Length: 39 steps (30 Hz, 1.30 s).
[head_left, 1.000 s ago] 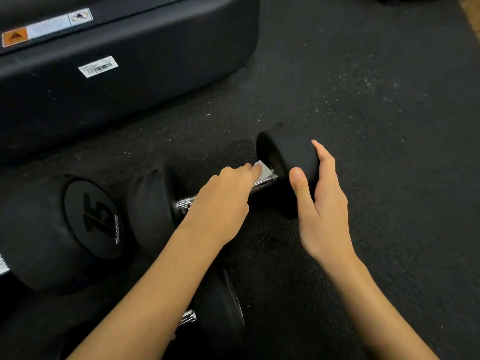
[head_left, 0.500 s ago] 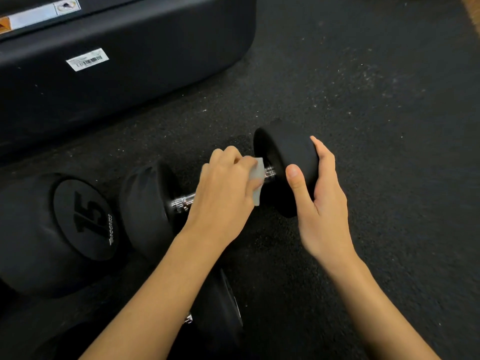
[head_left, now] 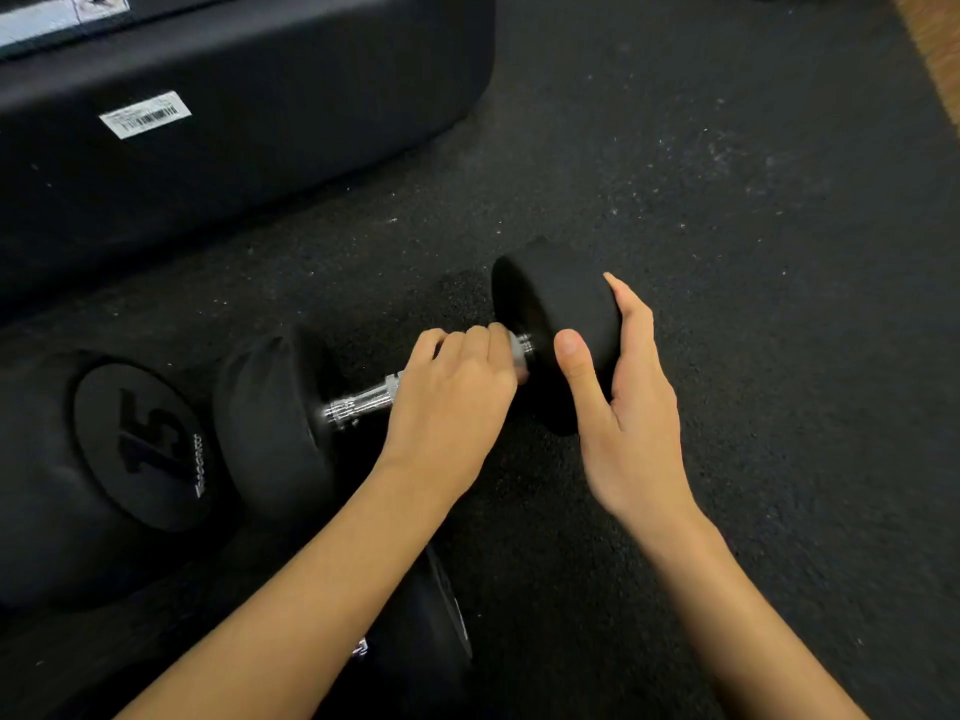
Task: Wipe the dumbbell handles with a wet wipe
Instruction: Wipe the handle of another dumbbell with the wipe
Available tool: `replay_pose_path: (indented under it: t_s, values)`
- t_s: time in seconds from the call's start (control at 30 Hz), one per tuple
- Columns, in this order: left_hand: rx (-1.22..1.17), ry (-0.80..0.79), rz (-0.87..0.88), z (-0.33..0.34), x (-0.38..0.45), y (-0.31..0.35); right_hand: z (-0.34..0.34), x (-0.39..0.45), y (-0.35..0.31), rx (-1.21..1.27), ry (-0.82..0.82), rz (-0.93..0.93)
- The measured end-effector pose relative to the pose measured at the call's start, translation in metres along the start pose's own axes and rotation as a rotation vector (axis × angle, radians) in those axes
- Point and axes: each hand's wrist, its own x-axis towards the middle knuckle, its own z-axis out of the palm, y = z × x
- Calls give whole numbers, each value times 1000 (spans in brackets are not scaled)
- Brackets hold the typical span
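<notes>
Head view, looking down at a dark speckled rubber floor. A black dumbbell lies across the middle, its chrome handle running from a left head up to a right head. The left hand is curled over the right part of the handle, fingers wrapped around it, and a bit of pale wet wipe peeks out past the knuckles next to the right head; most of the wipe is hidden under the fingers, so I can't make out how it is folded. The right hand steadies the right head, straight fingers laid flat against its outer end and the thumb resting on the rim, nothing pinched.

The left forearm crosses over a second dumbbell near the bottom edge and covers most of it. Just left of the handled dumbbell lies a bigger one, its end cap showing a raised "15" and a small brand word too blurred to read. Beyond them sits a large black padded piece of equipment with a white barcode sticker and part of a pale label strip at the top edge, its print illegible.
</notes>
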Motion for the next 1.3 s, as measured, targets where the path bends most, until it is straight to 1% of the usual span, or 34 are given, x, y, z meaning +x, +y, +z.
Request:
replay_pose_path:
  t_s: [0.07, 0.17, 0.27, 0.33, 0.4, 0.5, 0.53, 0.6, 0.67, 0.73, 0.8, 0.87, 0.9, 1.0, 1.07, 1.1, 1.13, 1.2, 1.23, 1.27, 1.3]
  values:
    - [-14, 10, -8, 1, 4, 2, 0, 0, 0, 0, -2, 0]
    - [-83, 97, -44, 6, 3, -2, -1, 0, 0, -9, -2, -4]
    - [-106, 170, 20, 14, -1, -5, -1, -1, 0, -6, 3, -5]
    - [-79, 161, 38, 13, 1, -5, -1, -2, 1, -1, 6, -6]
    - [-107, 139, 38, 11, 4, -7, -1, -2, 1, -5, 4, -6]
    - [-291, 54, 15, 2, 9, -13, -1, -1, 1, -6, -2, -3]
    - [-319, 41, -2, 1, 8, -13, -1, -1, 1, -5, -3, -2]
    - [-300, 67, 9, 2, 5, -12, -1, -1, 1, -2, -2, -1]
    - [-214, 89, 28, 6, 2, -10, -1, -1, 1, 1, -1, 1]
    - [-194, 126, 11, 8, 4, -10, 0, -1, 1, 4, -2, 3]
    - [-250, 149, 9, 4, 7, -10, 0, 0, 0, 3, 1, 1]
    - [-361, 100, -53, -1, 7, -7, 0, 0, 0, -2, 8, 0]
    - [-338, 95, -58, 0, 6, -7, 1, 0, 0, -3, 10, 0]
    - [-114, 107, -21, 12, 0, -7, 1, -1, 0, 9, 14, 7]
    - [-102, 120, 12, 11, 3, -9, 1, 0, -1, 8, 16, 9]
    - [-130, 121, 24, 9, 6, -10, 0, 1, -1, 6, 14, 10]
    - [-222, 114, 27, 5, 9, -13, 0, 1, -1, 4, 10, 11]
    - [-479, 47, -67, -4, 13, -17, 0, 3, -2, -1, 8, 13]
    - [-549, -12, -102, -6, 13, -18, 1, 3, -2, -2, 8, 15]
    - [-516, -36, -85, -6, 13, -18, 1, 3, -2, -3, 10, 15]
    - [-404, -26, -38, -5, 12, -19, 1, 3, -3, -5, 11, 15]
